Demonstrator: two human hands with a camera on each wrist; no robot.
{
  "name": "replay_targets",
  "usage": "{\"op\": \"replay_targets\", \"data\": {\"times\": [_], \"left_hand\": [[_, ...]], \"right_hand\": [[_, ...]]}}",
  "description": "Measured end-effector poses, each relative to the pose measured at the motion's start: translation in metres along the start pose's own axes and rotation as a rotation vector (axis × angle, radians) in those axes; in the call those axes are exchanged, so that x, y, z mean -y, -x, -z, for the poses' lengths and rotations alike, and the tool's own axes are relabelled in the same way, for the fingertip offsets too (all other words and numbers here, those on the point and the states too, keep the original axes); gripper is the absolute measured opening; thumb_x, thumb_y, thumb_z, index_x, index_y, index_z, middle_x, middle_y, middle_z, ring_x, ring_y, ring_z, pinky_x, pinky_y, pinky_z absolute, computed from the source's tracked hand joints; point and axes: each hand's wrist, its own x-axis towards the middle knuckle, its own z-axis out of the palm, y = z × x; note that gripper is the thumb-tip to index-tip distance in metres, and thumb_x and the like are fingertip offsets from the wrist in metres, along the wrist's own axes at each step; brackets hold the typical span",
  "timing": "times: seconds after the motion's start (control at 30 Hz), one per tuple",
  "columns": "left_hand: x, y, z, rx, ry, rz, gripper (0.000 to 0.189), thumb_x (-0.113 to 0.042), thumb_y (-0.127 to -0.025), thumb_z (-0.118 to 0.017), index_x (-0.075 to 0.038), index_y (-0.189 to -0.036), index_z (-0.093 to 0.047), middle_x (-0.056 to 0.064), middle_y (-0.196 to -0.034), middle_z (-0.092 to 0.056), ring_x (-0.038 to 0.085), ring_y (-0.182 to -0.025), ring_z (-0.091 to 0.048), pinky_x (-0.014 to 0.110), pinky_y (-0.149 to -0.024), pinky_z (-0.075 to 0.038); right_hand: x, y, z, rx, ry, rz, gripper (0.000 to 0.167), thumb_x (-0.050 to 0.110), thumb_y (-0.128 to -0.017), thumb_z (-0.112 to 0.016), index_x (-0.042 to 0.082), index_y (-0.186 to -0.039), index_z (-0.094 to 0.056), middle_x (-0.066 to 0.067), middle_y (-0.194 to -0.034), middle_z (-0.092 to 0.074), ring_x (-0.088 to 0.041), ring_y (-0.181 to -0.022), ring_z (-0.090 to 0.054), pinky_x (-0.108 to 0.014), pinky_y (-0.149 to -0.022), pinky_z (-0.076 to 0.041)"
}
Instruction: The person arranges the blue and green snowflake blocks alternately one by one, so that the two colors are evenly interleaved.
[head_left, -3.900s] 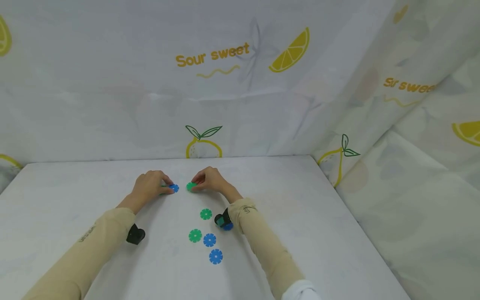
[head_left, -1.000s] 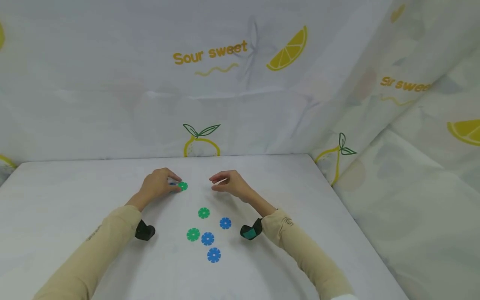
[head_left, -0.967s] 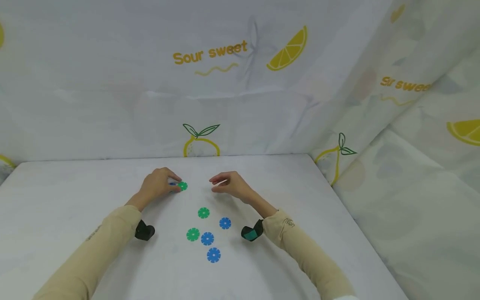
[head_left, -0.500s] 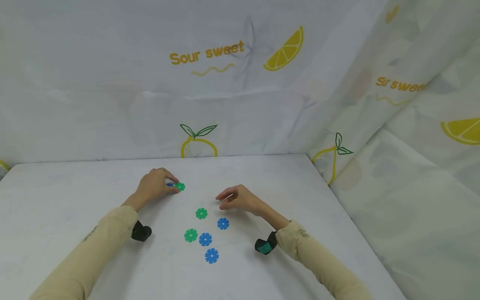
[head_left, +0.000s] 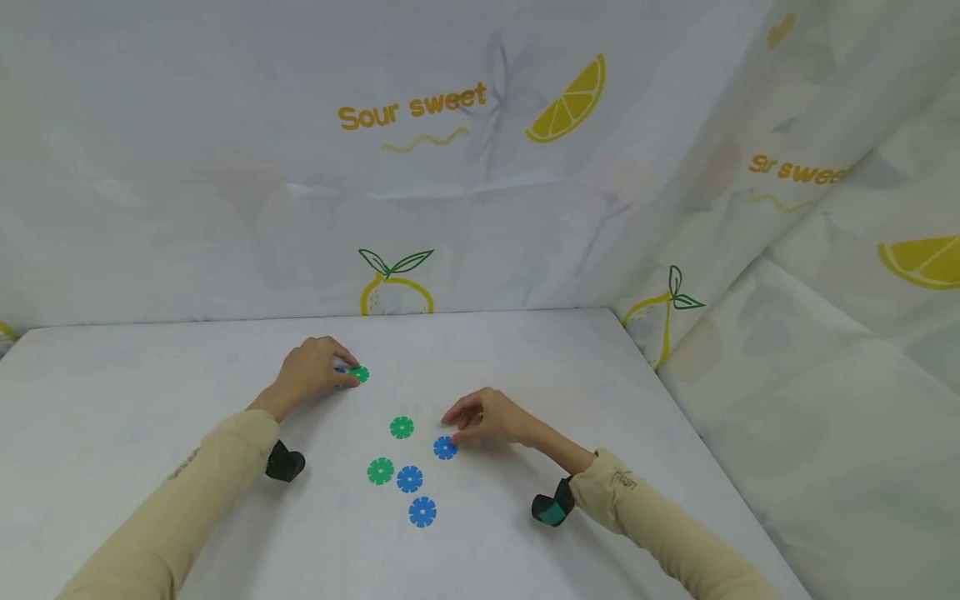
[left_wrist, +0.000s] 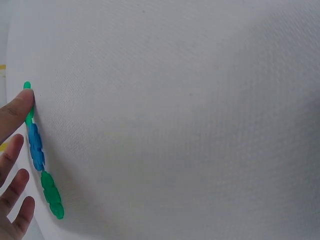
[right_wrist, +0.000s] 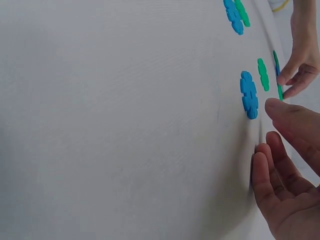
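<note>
A short row of notched plastic snowflake discs lies at the far side of the table, a blue disc (left_wrist: 36,147) between two green ones. My left hand (head_left: 309,368) pinches the green disc (head_left: 362,373) at the row's right end between thumb and fingers; in the head view the hand hides most of the others. Just right of a single blue disc (head_left: 445,448), my right hand (head_left: 491,419) hovers with fingers loosely bent and nothing between them. The right wrist view shows a gap between its thumb and that blue disc (right_wrist: 248,95).
Loose discs lie on the white table (head_left: 600,500): a green disc (head_left: 402,427), a nearer green disc (head_left: 380,471), a blue disc (head_left: 409,479) and another blue disc (head_left: 422,512). A lemon-print cloth (head_left: 225,208) hangs behind and to the right.
The green disc that my right hand pinched earlier now sits at the left hand's row. Since letting go, my right hand has moved right and nearer, toward the single blue disc.
</note>
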Motion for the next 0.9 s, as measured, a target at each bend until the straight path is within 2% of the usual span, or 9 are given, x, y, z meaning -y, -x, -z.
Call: {"op": "replay_targets", "data": {"times": [0.23,0.5,0.77,0.9], "left_hand": [[0.0,-0.004,-0.001,0.044,0.041,0.052,0.027,-0.021,-0.077,-0.08,-0.005,-0.098,-0.075,0.021,-0.117,-0.063,0.04,-0.112,-0.054,0.054,-0.092,-0.044],[-0.002,-0.004,0.003,0.087,0.046,0.103,0.029,-0.022,-0.079,-0.079,-0.005,-0.102,-0.074,0.022,-0.121,-0.061,0.039,-0.111,-0.054,0.052,-0.088,-0.046],[-0.003,-0.005,0.004,0.092,0.055,0.11,0.03,-0.023,-0.078,-0.079,-0.006,-0.102,-0.074,0.021,-0.12,-0.061,0.037,-0.108,-0.056,0.051,-0.085,-0.048],[-0.002,-0.005,0.002,0.09,0.057,0.099,0.03,-0.023,-0.079,-0.079,-0.006,-0.102,-0.074,0.021,-0.119,-0.061,0.037,-0.108,-0.056,0.051,-0.085,-0.048]], "right_hand": [[-0.001,0.004,-0.001,0.022,0.054,0.042,0.026,0.006,-0.08,-0.077,0.001,-0.105,-0.071,-0.006,-0.1,-0.07,-0.014,-0.081,-0.058,-0.017,-0.073,-0.05],[-0.001,0.001,0.002,0.062,0.153,0.155,0.028,0.008,-0.078,-0.079,0.003,-0.105,-0.072,-0.005,-0.1,-0.069,-0.014,-0.083,-0.059,-0.02,-0.076,-0.051],[-0.005,-0.008,0.007,0.183,0.28,0.309,0.03,0.012,-0.081,-0.077,0.005,-0.11,-0.072,-0.004,-0.1,-0.065,-0.014,-0.085,-0.055,-0.019,-0.078,-0.05],[-0.005,-0.012,0.011,0.244,0.286,0.326,0.033,0.014,-0.08,-0.078,0.006,-0.111,-0.072,-0.004,-0.099,-0.063,-0.012,-0.083,-0.053,-0.018,-0.075,-0.05]]}}
